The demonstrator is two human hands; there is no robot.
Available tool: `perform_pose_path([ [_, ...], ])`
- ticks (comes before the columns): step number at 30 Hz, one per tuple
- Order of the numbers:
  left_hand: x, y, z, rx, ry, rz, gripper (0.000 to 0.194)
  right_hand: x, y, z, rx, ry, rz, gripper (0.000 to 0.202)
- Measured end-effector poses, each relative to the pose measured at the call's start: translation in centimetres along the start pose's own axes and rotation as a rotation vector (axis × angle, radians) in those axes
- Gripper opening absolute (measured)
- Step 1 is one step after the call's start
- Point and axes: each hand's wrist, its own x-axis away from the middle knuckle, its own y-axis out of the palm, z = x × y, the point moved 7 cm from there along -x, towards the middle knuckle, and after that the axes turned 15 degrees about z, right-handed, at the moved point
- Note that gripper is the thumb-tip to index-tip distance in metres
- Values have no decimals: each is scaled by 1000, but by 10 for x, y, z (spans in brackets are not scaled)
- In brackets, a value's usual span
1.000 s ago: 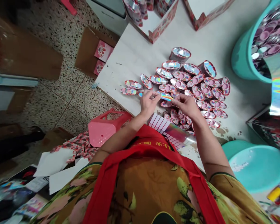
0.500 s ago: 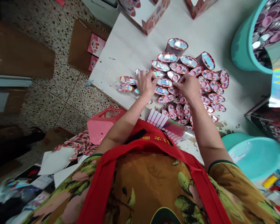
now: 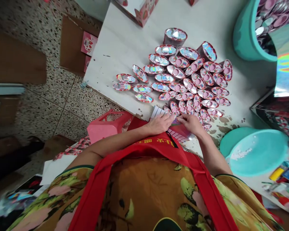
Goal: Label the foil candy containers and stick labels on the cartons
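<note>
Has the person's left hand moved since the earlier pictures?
Yes. Against the white table, the left hand has moved from the oval containers toward the red apron, now at the label sheet.

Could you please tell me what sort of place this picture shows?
Probably a small workshop for handwork: dozens of matching oval-topped containers stand on the table, a teal bucket holds many loose pink and silvery pieces, and an open cardboard box is beside the table.

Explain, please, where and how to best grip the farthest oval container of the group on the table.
Probably by the upper wall at the left and right ends of this container, from above: it stands upright and both ends look free, while neighbouring containers crowd its near side.
</note>
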Motion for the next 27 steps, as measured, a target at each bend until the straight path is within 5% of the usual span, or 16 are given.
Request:
perform_pose_path([
  [4,7,-11,-1,345,-118,21,22,-4,-4,-1,-2,1,23,20],
  [9,21,-36,-47,842,-963,477,11,-2,-28,-25,-176,-33,261,35],
  [12,22,-46,-59,1038,-1174,685,17,-4,-26,-46,-451,-39,176,58],
  [14,19,-49,-64,1091,-1210,747,18,-9,-18,-56,-568,-9,70,63],
  [18,19,-46,-76,1009,-1238,753,16,-29,-15,-59,-571,27,88,48],
  [23,9,-56,-93,370,-1053,786,12,-61,-36,-60,-249,-63,185,28],
  [27,-9,-50,-94,-23,-964,676,11,-85,-51,-67,93,-101,273,19],
])
